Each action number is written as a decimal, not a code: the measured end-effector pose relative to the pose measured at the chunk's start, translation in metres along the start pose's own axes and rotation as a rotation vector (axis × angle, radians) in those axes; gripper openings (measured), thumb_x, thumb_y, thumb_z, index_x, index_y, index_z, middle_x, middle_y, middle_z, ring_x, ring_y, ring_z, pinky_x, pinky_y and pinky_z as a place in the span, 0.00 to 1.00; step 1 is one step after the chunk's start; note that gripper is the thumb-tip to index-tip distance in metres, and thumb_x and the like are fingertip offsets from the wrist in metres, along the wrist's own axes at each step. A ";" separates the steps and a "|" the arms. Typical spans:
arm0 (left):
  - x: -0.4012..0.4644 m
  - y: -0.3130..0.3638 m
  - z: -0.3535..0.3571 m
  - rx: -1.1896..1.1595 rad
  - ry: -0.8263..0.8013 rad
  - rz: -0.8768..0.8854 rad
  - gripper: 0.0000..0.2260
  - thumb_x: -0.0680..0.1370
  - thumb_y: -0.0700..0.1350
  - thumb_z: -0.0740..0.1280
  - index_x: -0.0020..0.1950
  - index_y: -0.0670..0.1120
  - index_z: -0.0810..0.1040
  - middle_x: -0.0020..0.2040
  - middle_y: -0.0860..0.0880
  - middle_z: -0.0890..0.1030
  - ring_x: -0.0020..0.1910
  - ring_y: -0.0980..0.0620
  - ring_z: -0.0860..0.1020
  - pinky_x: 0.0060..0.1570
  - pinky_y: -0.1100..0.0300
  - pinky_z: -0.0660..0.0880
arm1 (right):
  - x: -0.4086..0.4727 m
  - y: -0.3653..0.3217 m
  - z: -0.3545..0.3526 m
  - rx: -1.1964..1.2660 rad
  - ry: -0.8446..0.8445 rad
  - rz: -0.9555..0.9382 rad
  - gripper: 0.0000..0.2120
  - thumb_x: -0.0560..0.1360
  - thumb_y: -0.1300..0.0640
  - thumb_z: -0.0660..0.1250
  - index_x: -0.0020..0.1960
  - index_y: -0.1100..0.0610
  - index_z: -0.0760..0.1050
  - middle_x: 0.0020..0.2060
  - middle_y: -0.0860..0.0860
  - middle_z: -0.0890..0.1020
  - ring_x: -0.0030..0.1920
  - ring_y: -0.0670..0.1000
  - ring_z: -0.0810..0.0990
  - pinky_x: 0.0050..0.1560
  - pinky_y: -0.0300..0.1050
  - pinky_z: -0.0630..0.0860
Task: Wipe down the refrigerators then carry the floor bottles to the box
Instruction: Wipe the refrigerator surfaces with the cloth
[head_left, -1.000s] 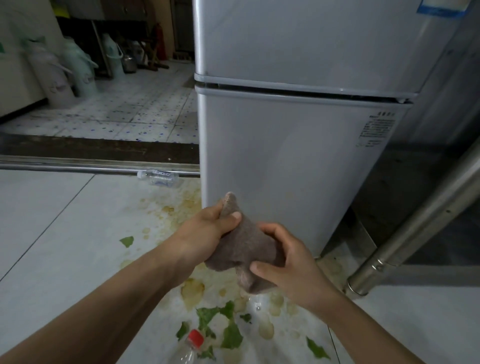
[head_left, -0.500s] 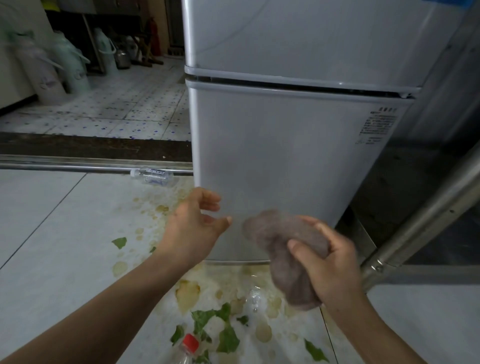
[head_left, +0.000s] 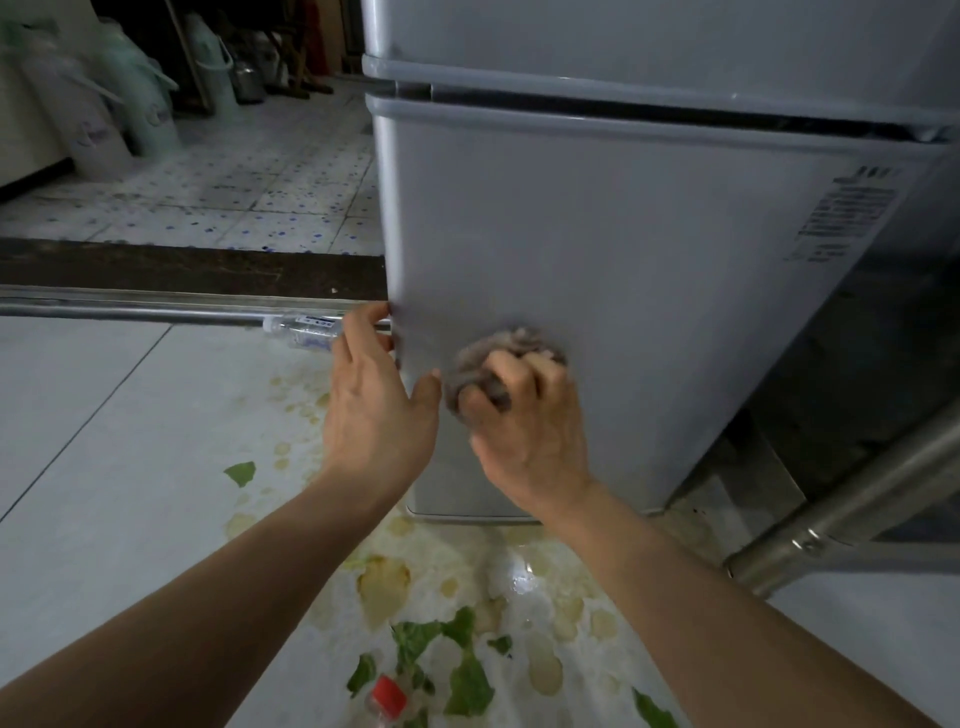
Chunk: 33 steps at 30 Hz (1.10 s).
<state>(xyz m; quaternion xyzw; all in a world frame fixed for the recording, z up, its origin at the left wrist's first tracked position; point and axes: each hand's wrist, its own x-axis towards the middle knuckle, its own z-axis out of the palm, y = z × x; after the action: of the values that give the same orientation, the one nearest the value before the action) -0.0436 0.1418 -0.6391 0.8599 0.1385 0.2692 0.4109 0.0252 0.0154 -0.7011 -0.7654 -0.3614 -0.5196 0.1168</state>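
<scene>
A silver two-door refrigerator (head_left: 623, 234) fills the upper right of the head view. My right hand (head_left: 524, 431) grips a bunched grey-brown cloth (head_left: 498, 358) and presses it against the lower door. My left hand (head_left: 376, 405) is at the door's left edge, fingertips touching the corner, fingers relaxed. A clear plastic bottle with a blue label (head_left: 304, 330) lies on the floor by the fridge's left side, partly behind my left hand. Another clear bottle with a red cap (head_left: 387, 699) lies on the floor at the bottom edge.
Green leaf scraps (head_left: 467, 675) and yellowish spill stains (head_left: 384, 582) cover the white floor in front of the fridge. A metal door rail (head_left: 130, 306) crosses at left. A steel pole (head_left: 852, 499) slants at right. Large thermos jugs (head_left: 98, 104) stand in the far room.
My left hand let go of the cloth and moved to the fridge's left edge. My right hand carried the bunched cloth up onto the lower door. The view moved closer.
</scene>
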 end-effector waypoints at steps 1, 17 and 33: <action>0.002 -0.001 0.001 -0.002 0.014 0.000 0.25 0.73 0.43 0.69 0.65 0.52 0.60 0.60 0.50 0.70 0.55 0.48 0.73 0.51 0.48 0.74 | -0.014 0.002 0.004 -0.012 -0.041 -0.055 0.12 0.68 0.63 0.66 0.48 0.51 0.70 0.55 0.52 0.67 0.50 0.56 0.67 0.50 0.50 0.68; 0.006 -0.014 0.017 0.030 0.109 0.009 0.21 0.75 0.48 0.68 0.60 0.55 0.58 0.55 0.49 0.73 0.51 0.48 0.75 0.46 0.49 0.75 | -0.040 0.050 -0.035 -0.084 -0.027 0.112 0.13 0.74 0.62 0.67 0.56 0.55 0.70 0.61 0.58 0.66 0.58 0.62 0.69 0.58 0.55 0.74; -0.002 -0.027 0.034 -0.013 0.106 0.029 0.24 0.75 0.47 0.68 0.64 0.54 0.58 0.57 0.46 0.70 0.53 0.47 0.73 0.50 0.45 0.76 | -0.050 0.075 -0.053 -0.022 0.095 0.538 0.12 0.76 0.65 0.63 0.57 0.58 0.67 0.55 0.69 0.70 0.52 0.65 0.72 0.53 0.50 0.72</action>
<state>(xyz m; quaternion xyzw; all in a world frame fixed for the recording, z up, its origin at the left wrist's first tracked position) -0.0262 0.1364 -0.6781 0.8437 0.1459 0.3212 0.4046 0.0278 -0.0892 -0.7075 -0.8097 -0.1333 -0.5092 0.2594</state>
